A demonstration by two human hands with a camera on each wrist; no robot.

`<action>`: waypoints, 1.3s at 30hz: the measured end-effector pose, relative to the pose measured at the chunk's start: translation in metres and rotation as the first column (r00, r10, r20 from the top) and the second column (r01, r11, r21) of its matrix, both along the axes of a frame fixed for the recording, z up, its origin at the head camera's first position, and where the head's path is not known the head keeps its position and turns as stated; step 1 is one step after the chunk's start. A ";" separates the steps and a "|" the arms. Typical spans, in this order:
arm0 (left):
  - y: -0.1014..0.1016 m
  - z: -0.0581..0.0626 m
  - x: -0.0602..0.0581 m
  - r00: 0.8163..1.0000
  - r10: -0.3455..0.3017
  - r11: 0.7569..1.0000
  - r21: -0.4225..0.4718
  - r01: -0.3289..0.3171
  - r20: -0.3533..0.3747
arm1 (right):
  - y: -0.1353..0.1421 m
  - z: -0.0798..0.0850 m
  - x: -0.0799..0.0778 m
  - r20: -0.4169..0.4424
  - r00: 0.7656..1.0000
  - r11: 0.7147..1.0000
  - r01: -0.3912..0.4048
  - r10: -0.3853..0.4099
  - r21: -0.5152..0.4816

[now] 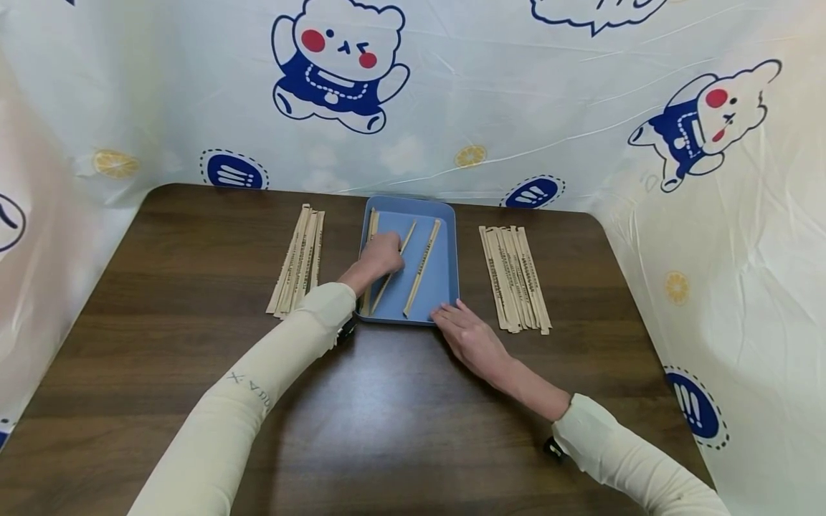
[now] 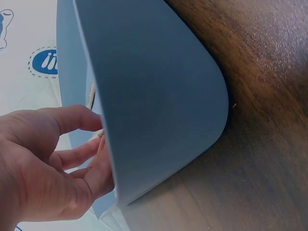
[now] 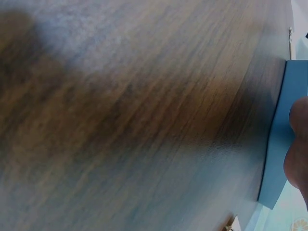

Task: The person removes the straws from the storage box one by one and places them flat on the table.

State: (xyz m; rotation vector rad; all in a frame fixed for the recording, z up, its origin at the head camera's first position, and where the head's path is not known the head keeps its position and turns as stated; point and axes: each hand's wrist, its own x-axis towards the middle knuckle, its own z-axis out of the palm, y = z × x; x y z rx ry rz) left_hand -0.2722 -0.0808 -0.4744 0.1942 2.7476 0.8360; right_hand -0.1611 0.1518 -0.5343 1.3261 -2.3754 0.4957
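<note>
A shallow blue tray (image 1: 413,206) stands on the table with several slim paper-wrapped sticks in it. My left hand (image 1: 382,253) reaches over its left side and pinches one stick (image 1: 410,231), which slants under the fingers. In the left wrist view, the tray wall (image 2: 154,106) hides the fingertips of that hand (image 2: 57,159) and most of the stick. A second wrapped stick (image 1: 422,269) lies slanted to the right of it, and others (image 1: 372,223) line the left wall. My right hand (image 1: 471,340) rests its extended fingers on the tray's near right corner.
To the left of the tray lies a bundle of the same sticks (image 1: 298,261), and to its right a wider bundle (image 1: 515,279). The brown wooden table (image 1: 387,430) meets a patterned white sheet (image 1: 484,93) at the back and sides.
</note>
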 end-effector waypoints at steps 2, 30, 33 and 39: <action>-0.001 0.000 0.000 1.000 0.000 1.000 0.007 0.000 0.003 | 0.000 0.000 0.000 0.000 1.000 1.000 0.000 0.000 0.003; -0.081 0.034 0.000 0.970 0.183 0.932 0.285 -0.223 0.160 | -0.001 0.000 0.001 0.017 1.000 1.000 -0.003 0.003 -0.011; -0.094 0.033 0.002 0.968 0.202 0.942 0.239 -0.233 0.150 | 0.000 0.000 0.001 0.011 1.000 1.000 0.000 0.000 -0.009; -0.112 0.026 0.007 0.967 0.228 0.955 0.168 -0.245 0.114 | -0.001 0.000 0.001 0.010 1.000 1.000 -0.002 0.002 -0.018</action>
